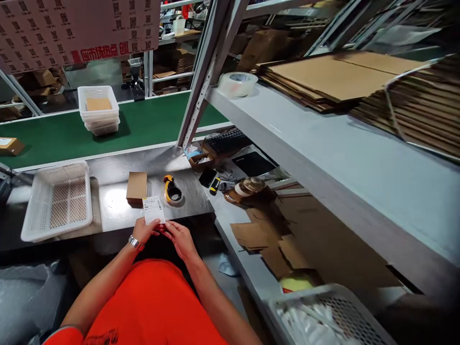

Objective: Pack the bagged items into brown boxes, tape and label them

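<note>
Printed label [153, 210] in hand at a packing stn: the worker's L hand [144, 231], steel watch [135, 242] at the wrist, clamps its lower edge under the thumb. R hand [182, 239] is drawn together at the lower R corner; from where I stand, can't tell if it pinches too. The label is up front, by the near edge of a steel bench [111, 211].

Clock read from the label: small brown box [137, 186] at 11, just beyond, its near corner overlapped in view; yellow-and-black tape dispenser [173, 190] at 1, close by; white basket [68, 203] at 9. Farther off, stacked baskets [102, 128] at 11 on a green conveyor [151, 120], w/ a carton [98, 104] in the top one. Upper shelf [287, 134]: clear tape roll [237, 85] at 1, cardboard flats [352, 76] at 2. Brown bottle [249, 187] btwn 2 & 3, lower down.
</note>
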`<state>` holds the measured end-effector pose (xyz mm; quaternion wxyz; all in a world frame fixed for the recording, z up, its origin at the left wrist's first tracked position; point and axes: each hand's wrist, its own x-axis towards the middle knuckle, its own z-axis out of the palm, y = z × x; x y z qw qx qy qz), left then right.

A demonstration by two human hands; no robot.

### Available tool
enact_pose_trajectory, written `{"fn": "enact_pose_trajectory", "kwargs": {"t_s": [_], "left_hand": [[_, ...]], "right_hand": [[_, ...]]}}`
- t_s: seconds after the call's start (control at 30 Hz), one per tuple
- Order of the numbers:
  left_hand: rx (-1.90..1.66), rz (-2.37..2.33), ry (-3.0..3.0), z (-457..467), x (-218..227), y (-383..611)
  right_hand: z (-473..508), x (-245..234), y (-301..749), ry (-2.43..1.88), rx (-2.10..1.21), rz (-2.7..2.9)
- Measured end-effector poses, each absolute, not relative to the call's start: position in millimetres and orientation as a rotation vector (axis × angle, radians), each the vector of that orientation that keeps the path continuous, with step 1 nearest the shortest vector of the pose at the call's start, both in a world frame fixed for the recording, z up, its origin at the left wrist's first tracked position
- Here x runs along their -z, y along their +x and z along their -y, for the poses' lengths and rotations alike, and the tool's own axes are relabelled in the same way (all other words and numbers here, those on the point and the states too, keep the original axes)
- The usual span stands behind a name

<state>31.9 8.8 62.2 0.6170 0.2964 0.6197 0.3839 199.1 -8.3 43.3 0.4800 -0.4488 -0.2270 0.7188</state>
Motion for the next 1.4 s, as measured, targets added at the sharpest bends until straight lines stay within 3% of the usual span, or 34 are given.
{"fn": "enact_pose_trajectory", "kwargs": {"t_s": [0.63, 1.13, 1.27, 1.4], "left_hand": [[-0.895, -1.399, 0.745, 1.1, -80.4, 58.7], [-0.717, -1.431, 0.840, 7.0, -61.5, 54.3], [-0.921, -1.652, 1.184, 12.2, -55.0, 50.3], [-0.913, -1.419, 1.551, 17.7, -57.8, 46.8]], "right_hand": [[26.3, -45.3, 218.4, -1.083, -1.661, 0.559], [28.4, -27.0, 216.3, -1.172, -1.507, 0.785], [28.1, -19.9, 218.0, -1.241, -1.417, 0.850], [27.7, -19.9, 218.6, -1.259, -1.371, 0.944]]}}
